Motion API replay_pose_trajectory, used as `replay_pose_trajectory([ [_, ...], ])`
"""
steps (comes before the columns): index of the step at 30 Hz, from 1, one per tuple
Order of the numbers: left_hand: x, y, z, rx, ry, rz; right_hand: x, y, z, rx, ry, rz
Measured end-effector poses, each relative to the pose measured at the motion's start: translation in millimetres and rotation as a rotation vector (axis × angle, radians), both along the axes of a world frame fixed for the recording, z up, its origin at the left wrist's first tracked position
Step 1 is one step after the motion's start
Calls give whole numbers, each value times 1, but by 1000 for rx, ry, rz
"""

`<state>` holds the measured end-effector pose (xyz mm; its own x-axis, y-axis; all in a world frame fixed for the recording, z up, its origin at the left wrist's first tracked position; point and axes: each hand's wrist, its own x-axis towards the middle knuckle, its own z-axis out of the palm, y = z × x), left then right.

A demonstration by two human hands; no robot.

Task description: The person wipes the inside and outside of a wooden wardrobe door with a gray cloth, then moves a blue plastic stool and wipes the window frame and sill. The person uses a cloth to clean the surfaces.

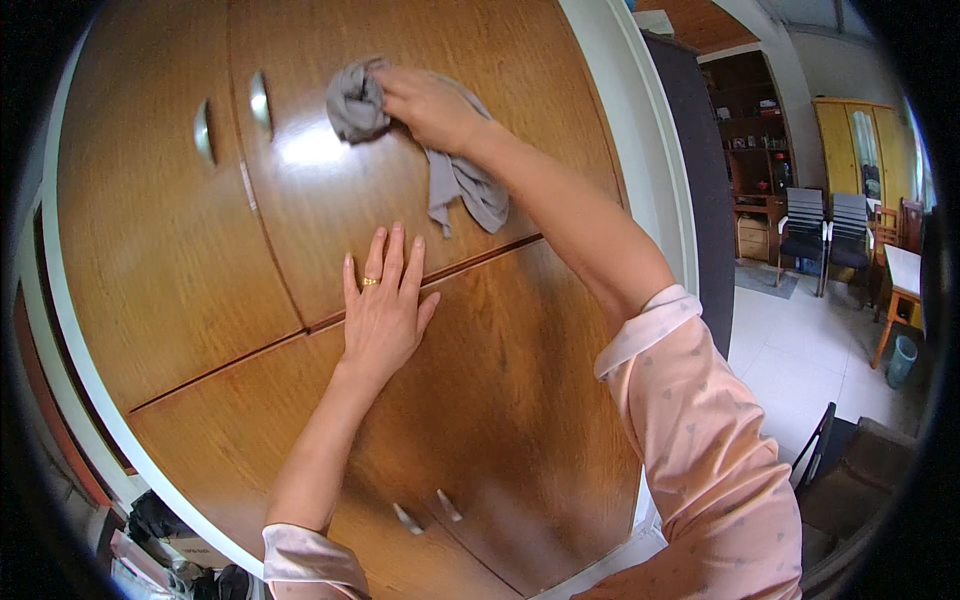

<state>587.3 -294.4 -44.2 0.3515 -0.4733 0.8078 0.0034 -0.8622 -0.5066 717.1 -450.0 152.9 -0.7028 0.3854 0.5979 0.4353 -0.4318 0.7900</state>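
My right hand grips a bunched grey cloth against an upper wooden cabinet door. One end of the cloth hangs loose below my wrist. My left hand rests flat with fingers spread, over the seam between the upper and lower doors, and holds nothing. It wears a gold-coloured ring. Two curved metal handles, the right one and the left one, sit left of the cloth. A bright reflection shows on the glossy wood beside the cloth.
A lower cabinet door bears a small metal handle. White trim frames the cabinet. Far right are office chairs, a table, a waste bin and a yellow wardrobe. A cardboard box sits at lower left.
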Motion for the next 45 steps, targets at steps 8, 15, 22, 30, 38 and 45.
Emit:
replay_pose_trajectory([
  [8,63,-101,51,66,-55,-59,85,-130,64,469,361,-185],
  [15,115,-159,71,98,-113,-88,152,-207,118,613,332,112],
  [22,123,-163,68,137,-179,47,149,-215,29,406,674,271],
  [30,125,-168,63,90,-198,-18,111,-235,-168,305,888,176],
  [38,121,-210,-12,120,103,-35,78,-228,-370,409,1425,202],
  [45,118,-234,-137,268,519,-156,71,-209,-579,564,1557,203],
])
